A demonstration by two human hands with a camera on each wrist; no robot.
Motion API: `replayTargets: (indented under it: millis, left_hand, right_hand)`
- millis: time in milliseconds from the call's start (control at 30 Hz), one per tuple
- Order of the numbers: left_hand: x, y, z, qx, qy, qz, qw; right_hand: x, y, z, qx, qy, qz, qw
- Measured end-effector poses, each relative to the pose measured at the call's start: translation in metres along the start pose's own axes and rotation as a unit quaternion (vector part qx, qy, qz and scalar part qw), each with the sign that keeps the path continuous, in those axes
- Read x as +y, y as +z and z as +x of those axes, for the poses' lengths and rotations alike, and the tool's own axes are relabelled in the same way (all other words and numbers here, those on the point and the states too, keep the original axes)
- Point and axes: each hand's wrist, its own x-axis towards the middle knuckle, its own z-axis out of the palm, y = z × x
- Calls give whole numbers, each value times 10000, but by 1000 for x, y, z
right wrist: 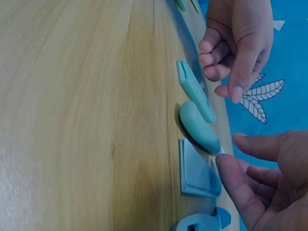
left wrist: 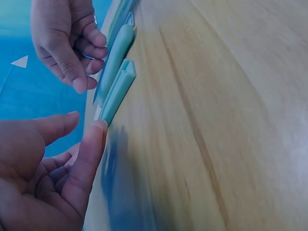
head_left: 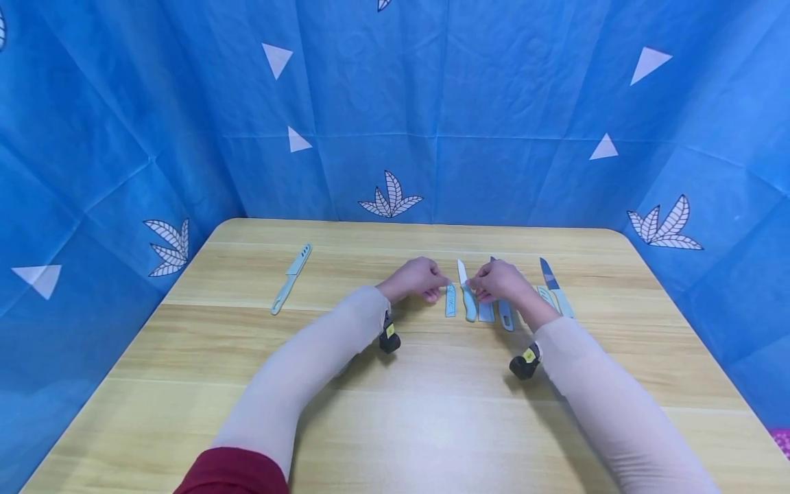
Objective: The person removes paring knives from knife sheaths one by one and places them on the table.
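My left hand [head_left: 420,278] is just left of a slim mint-green blade sheath [head_left: 450,302]. Its index fingertip touches or nearly touches the sheath's far end, with the thumb held apart. Beside that sheath lies a small paring knife [head_left: 470,307], pale blade pointing away. My right hand [head_left: 501,281] hovers over the row, its index fingertip close to where the knife's handle [right wrist: 197,127] meets the blade. Thumb and index are spread, with nothing between them. Under the right hand are a wider blue sheath [right wrist: 198,171] and a blue-handled knife [head_left: 506,317], partly covered.
Right of my right hand lie another sheath [head_left: 546,296] and a dark-bladed knife [head_left: 558,289]. A sheathed knife [head_left: 292,278] lies apart on the left of the wooden table [head_left: 395,425]. A blue patterned cloth [head_left: 494,103] hangs behind the far edge.
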Motion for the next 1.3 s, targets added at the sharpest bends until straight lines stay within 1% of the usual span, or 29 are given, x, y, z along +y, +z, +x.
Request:
replayTargets:
  millis: [233,467,667,733,933,1033,1167,1300]
  left_hand:
    - [-3,-8,-8,-132,102,-47,9999]
    - [-9,-16,-15,-258,229,-219,9992]
    - [-13,-22,-19,-354,170,-531,9978]
    - [-14,-24,-22,-389,183,-568,9975]
    - [-20,-33,-30,-448,309,-387,9978]
    - [-23,-38,-34,-464,387,-215,9979]
    - [-25,-45,-42,-550,632,160,9964]
    - [-27,-52,-50,-662,867,475,9929]
  right_hand:
    - [-3,-1,-5,-50,-61,-99,9999]
    - [-5,-1,-9,-111,-183,-116,9997]
    - [-7,-1,-12,-151,-141,-44,9998]
    - [-8,-1,-14,-196,-155,-45,9997]
    - [-8,-1,-16,-231,-236,-42,9994]
    - [-8,0,-18,-227,-215,67,9995]
    - [-7,3,-19,-272,-297,178,9990]
    - [-8,6,-20,-326,-469,118,9983]
